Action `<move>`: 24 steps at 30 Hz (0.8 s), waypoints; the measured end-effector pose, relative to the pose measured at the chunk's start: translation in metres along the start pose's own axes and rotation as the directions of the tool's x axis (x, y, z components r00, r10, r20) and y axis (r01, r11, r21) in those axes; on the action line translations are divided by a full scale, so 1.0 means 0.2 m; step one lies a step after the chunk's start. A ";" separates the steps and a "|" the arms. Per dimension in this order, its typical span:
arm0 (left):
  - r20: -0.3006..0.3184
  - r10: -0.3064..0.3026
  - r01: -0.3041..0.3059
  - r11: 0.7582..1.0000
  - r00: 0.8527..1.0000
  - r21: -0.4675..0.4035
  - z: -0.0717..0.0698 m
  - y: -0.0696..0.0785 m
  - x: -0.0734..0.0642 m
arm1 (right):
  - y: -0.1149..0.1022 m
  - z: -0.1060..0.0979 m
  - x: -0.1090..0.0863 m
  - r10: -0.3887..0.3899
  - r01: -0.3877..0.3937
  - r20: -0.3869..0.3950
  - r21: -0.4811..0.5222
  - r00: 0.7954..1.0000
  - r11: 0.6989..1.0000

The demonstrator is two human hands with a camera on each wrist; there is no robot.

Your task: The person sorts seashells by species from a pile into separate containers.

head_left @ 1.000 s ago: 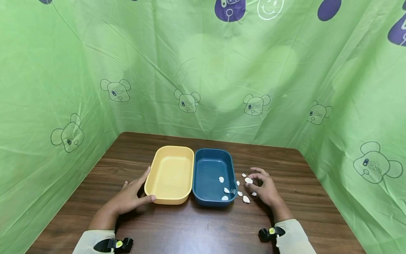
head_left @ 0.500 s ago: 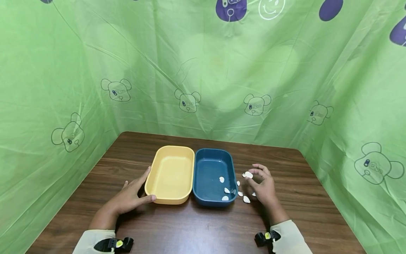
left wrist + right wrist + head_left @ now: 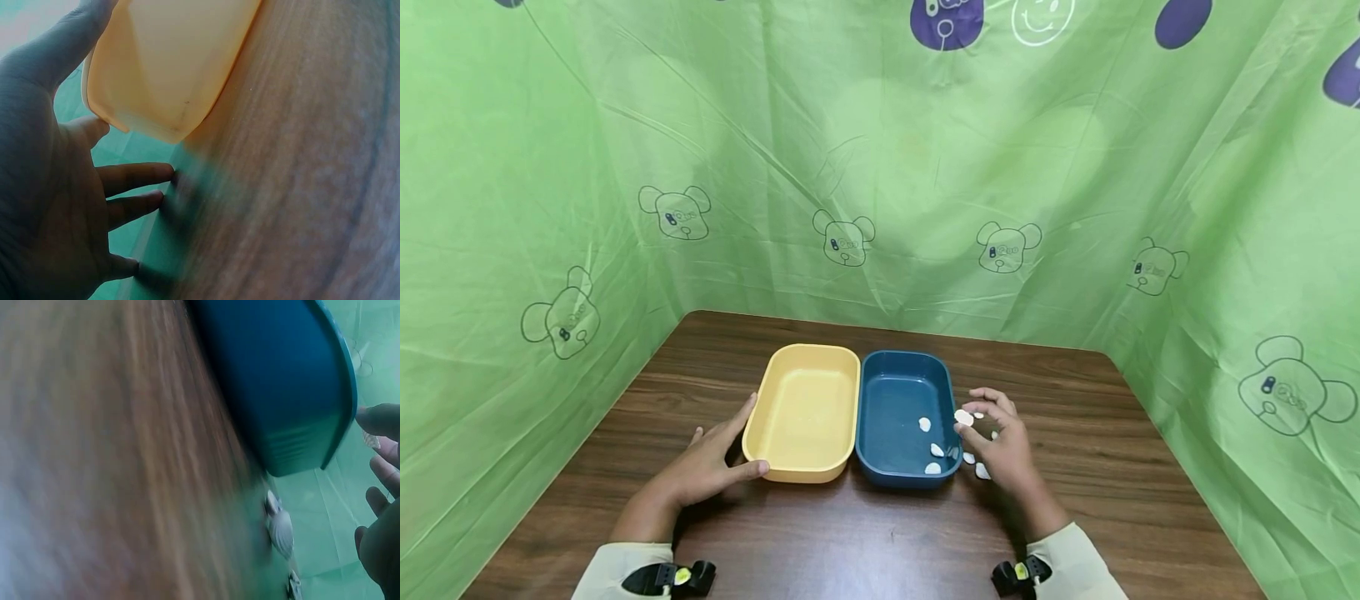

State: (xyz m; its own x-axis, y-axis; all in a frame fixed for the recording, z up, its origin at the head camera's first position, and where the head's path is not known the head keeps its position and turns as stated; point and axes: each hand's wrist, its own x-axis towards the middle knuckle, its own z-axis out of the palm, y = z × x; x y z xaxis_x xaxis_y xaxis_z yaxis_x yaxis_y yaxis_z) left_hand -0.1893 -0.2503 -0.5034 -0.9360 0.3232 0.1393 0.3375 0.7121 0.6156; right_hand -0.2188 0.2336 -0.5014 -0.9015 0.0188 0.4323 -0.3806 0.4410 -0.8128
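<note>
My right hand (image 3: 1009, 450) pinches a white seashell (image 3: 964, 418) between thumb and fingers at the right rim of the blue bin (image 3: 898, 479). The ribs of that shell (image 3: 371, 439) show in the right wrist view. Several more shells lie in the bin, among them one shell (image 3: 924, 424) near its middle. My left hand (image 3: 711, 467) is spread at the near left corner of the yellow bin (image 3: 805, 477), thumb on the front rim and a finger along the left side. In the left wrist view its other fingers point down at the table, apart from the bin.
Loose shells lie on the wooden table (image 3: 880, 542) right of the blue bin, such as a shell (image 3: 982, 472) below my right hand; that hand partly hides others. The two bins stand side by side. A green printed curtain (image 3: 880, 167) encloses the table's back and sides.
My right hand has moved left with the pinched shell, first slightly away from me, then over to the blue bin's rim. My left hand and both bins have stayed put.
</note>
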 end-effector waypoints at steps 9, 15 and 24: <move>0.004 -0.007 0.007 1.000 1.000 0.000 0.00 0.00 0.00 | -0.03 0.05 -0.03 -0.043 0.042 0.066 0.017 0.997 0.999; 0.007 -0.003 0.003 1.000 1.000 -0.001 0.00 0.00 0.00 | -0.04 0.08 -0.04 -0.046 0.045 0.104 0.010 0.994 0.999; 0.007 -0.008 0.008 1.000 1.000 0.001 0.00 0.00 0.00 | -0.06 0.10 -0.06 -0.060 0.063 0.160 -0.017 0.985 0.998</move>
State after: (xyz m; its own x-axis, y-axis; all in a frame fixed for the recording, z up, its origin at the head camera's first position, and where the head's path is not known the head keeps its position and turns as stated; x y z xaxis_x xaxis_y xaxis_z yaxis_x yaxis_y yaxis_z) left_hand -0.1891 -0.2505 -0.5028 -0.9379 0.3221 0.1287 0.3302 0.7150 0.6163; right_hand -0.2077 0.2100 -0.5054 -0.8986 -0.1518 0.4117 -0.4331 0.4567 -0.7771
